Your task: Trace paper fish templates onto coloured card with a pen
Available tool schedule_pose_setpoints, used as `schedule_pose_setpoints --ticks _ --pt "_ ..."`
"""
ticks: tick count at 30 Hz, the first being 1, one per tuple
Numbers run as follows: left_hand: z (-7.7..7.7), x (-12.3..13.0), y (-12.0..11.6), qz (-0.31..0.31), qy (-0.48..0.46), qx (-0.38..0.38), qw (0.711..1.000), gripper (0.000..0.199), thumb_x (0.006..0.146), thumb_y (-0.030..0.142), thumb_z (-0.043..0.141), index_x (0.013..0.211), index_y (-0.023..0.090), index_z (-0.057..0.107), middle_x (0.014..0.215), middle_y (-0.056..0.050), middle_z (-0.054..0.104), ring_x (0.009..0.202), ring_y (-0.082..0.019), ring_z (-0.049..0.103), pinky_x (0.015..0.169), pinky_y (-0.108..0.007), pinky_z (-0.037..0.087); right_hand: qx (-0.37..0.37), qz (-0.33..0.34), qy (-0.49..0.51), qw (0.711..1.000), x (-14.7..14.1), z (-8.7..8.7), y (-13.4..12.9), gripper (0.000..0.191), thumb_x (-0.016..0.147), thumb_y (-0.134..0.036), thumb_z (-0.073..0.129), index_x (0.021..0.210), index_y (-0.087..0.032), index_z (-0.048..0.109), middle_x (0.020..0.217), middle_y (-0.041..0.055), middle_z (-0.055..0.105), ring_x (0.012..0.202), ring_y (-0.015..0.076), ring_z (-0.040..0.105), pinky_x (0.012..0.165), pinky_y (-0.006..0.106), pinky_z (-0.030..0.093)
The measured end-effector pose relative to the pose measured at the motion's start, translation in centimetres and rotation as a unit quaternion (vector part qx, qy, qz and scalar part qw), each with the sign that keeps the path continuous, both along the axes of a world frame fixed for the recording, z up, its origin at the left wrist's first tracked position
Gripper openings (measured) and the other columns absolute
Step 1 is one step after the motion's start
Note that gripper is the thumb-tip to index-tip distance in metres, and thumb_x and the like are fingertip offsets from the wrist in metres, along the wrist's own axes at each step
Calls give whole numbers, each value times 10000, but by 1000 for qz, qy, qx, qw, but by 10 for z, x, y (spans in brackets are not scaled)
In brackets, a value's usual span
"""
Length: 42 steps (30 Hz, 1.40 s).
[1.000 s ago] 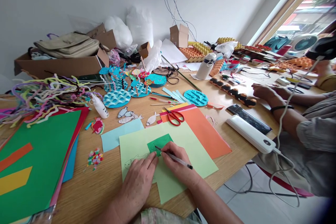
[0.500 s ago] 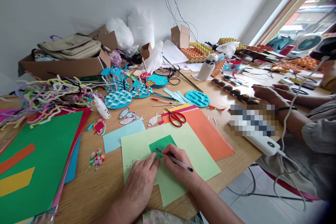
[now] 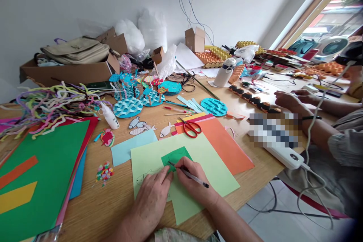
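Note:
My right hand (image 3: 194, 179) grips a black-tipped pen (image 3: 195, 179), its point on a small green paper (image 3: 177, 154) that carries faint drawn lines. Under that paper lies a larger pale green sheet (image 3: 215, 174) with a fish outline (image 3: 141, 177) drawn on its left part. My left hand (image 3: 151, 194) rests flat over the outline, fingertips at the green paper's lower edge. Red-handled scissors (image 3: 191, 128) lie just beyond, partly on orange paper (image 3: 221, 141). Cut paper fish (image 3: 166, 130) and a light blue sheet (image 3: 132, 145) are to the upper left.
At left are stacked coloured sheets (image 3: 45, 174), pipe cleaners (image 3: 56, 106) and a glue bottle (image 3: 110, 116). Blue wave-covered discs (image 3: 128, 107) stand farther back. A white power strip (image 3: 286, 155) lies at the right edge, near another person's hands (image 3: 289, 100).
Almost nothing differs; the pen tip stays at nearly the same spot on the green paper. The other person's hands have shifted slightly.

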<state>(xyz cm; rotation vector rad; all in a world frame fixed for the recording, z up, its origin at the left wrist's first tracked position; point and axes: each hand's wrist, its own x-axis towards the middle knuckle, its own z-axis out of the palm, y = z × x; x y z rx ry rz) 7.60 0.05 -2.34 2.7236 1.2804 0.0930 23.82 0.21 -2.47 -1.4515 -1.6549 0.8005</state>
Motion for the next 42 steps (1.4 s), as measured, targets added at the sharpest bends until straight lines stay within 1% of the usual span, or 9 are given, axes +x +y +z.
schedule_pose_setpoints --ticks 11,16,22,26,29,35,42 --pt "1 1 1 -7 22 -11 1000 474 820 8 331 1226 179 505 1292 -93 508 1004 -220 590 826 -382 477 2 -3 -1 1000 -1 1 0 83 726 -131 454 689 -198 485 525 -54 447 479 95 399 461 201 318" --pt "1 0 1 -3 10 -4 1000 479 818 9 334 1213 211 514 1286 -75 516 1006 -203 589 832 -360 476 6 2 1 1000 -1 1 0 94 725 -120 451 692 -200 488 540 -53 463 487 94 408 471 201 328" --pt "3 1 1 -2 5 -9 1000 479 810 1 337 1209 196 515 1280 -82 521 1031 -211 576 835 -371 474 7 5 -4 1000 -1 0 0 92 728 -122 453 694 -200 490 536 -51 462 492 96 415 471 201 328" --pt "4 2 1 -2 25 -13 1000 478 813 5 333 1211 200 515 1288 -78 514 1030 -209 577 836 -363 472 6 0 -1 1000 0 -2 0 93 726 -120 453 697 -200 492 538 -52 463 493 95 416 474 200 329" --pt "4 2 2 -4 27 -16 999 473 815 10 344 1220 193 507 1293 -82 509 1030 -214 577 834 -367 475 6 7 -1 1000 0 -3 0 96 728 -117 452 707 -200 495 556 -48 477 501 96 424 482 200 333" --pt "2 1 1 1 13 1 1000 475 810 7 335 1202 196 527 1276 -81 524 982 -220 600 807 -375 487 5 2 -6 1000 0 1 0 93 733 -130 447 689 -202 486 542 -46 477 491 99 420 473 203 332" --pt "1 1 1 -4 18 6 1000 488 808 5 332 1210 211 517 1274 -73 528 1011 -203 587 836 -360 475 10 6 -5 1000 -1 1 0 91 732 -131 449 687 -203 483 545 -45 483 490 99 424 470 202 327"
